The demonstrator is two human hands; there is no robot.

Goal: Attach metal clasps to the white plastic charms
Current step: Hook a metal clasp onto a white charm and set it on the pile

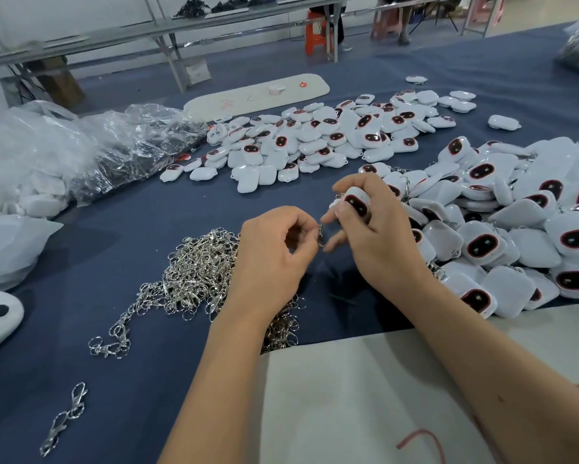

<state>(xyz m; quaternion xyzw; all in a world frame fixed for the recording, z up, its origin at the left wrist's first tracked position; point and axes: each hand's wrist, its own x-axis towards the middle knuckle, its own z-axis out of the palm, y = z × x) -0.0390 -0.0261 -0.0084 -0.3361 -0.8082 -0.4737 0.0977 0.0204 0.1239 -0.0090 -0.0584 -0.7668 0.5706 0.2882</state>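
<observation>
Crowding charm piles (516,229), clasp heap (187,279)

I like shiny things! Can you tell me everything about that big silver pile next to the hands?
The pile of metal clasps is a tangled heap of shiny silver hooks and small rings. It lies loose on the blue tablecloth, partly under the left hand and forearm. A thin strand trails off toward the near left edge.

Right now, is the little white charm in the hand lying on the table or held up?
Held up. The right hand grips the white charm above the blue table, dark face showing.
</observation>
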